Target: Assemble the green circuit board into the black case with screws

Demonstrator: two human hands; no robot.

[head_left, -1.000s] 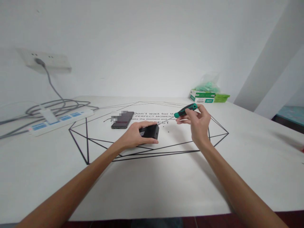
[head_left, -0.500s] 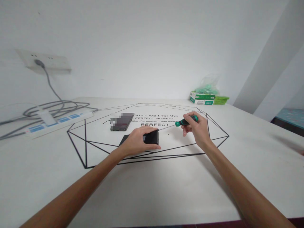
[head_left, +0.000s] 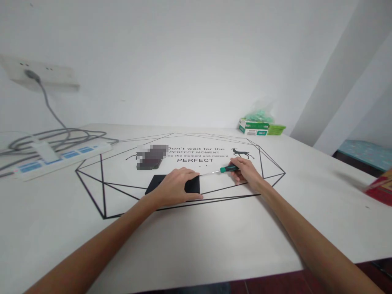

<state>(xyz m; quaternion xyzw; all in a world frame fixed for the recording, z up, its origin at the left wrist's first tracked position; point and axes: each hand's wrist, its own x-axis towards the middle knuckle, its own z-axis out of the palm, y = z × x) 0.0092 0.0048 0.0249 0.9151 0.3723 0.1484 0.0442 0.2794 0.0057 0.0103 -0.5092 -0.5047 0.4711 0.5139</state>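
A flat black rectangular case [head_left: 192,187] lies on the white table, its kind not clear. My left hand [head_left: 173,185] is closed over it, fingers along the far edge and thumb along the near edge by its right end. In my right hand [head_left: 246,171] is a screwdriver [head_left: 227,168] with a green and black handle. Its thin shaft points left, the tip at the case's right end near my left fingertips; whether it touches cannot be made out. Two tiny dark specks [head_left: 203,165] lie just beyond the shaft.
Behind my left hand rests a dark slab-like device [head_left: 150,159], partly pixelated. A power strip [head_left: 65,159] and coiled grey cable [head_left: 58,136] lie at the left. Green and white boxes [head_left: 254,125] with a plastic bag stand at the back right. A red box [head_left: 381,188] shows at the right edge.
The screwdriver and my right hand have come lower, the shaft now nearer level. The case has shifted slightly towards me in my left hand. The view has swung a little to the right.
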